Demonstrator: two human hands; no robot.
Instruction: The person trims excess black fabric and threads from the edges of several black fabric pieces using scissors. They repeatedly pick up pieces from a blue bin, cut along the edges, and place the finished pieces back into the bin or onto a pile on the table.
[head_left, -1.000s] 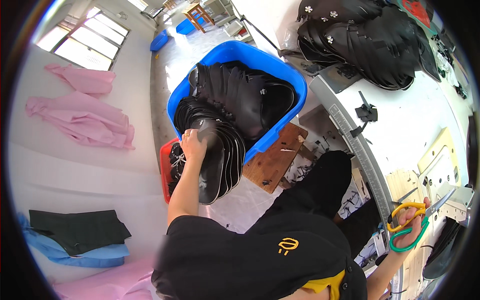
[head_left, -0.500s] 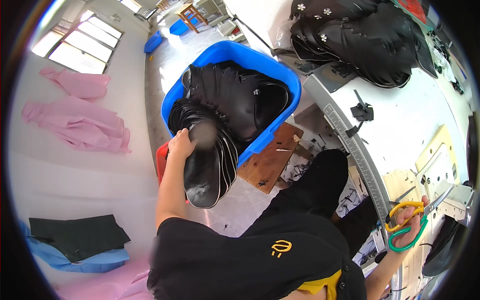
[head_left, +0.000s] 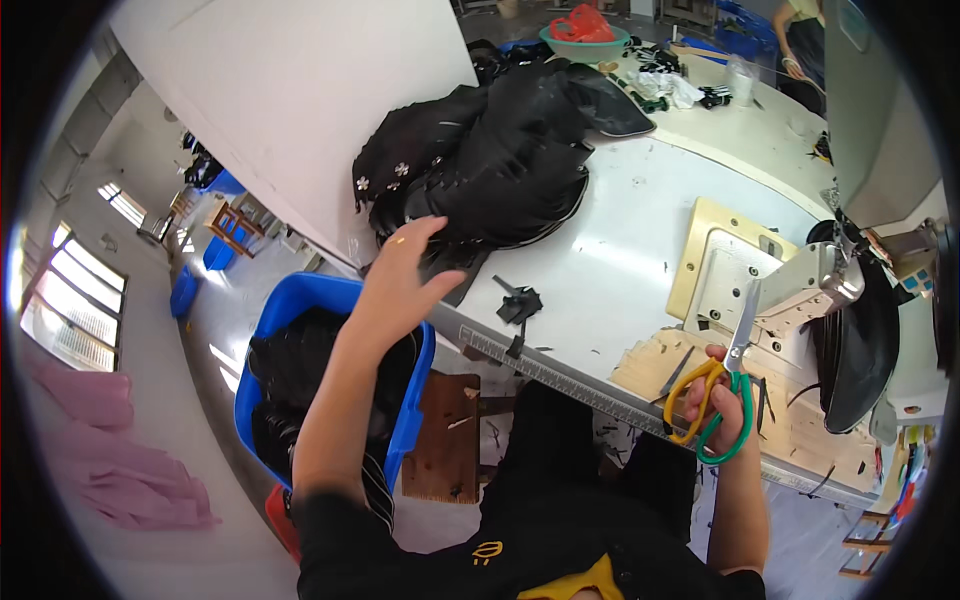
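A workroom with a tiled floor (head_left: 215, 345) and a barred window (head_left: 75, 290) at far left; wooden stools (head_left: 228, 228) stand beyond my white worktable (head_left: 630, 230). A metal ruler (head_left: 540, 367) follows the table's near edge. Toward the right, a sewing machine (head_left: 815, 280) stands behind a pale wooden panel (head_left: 635, 368) littered with dark scraps. My left hand (head_left: 395, 285), fingers and thumb spread, is by the near side of a pile of black shoe uppers (head_left: 500, 160) on the table; contact cannot be determined. My right hand (head_left: 725, 402) grips the scissors (head_left: 738, 350) by their yellow and green handles, blades upward, above the table's front edge. Below left, a blue tub (head_left: 415, 395) holds further black pieces.
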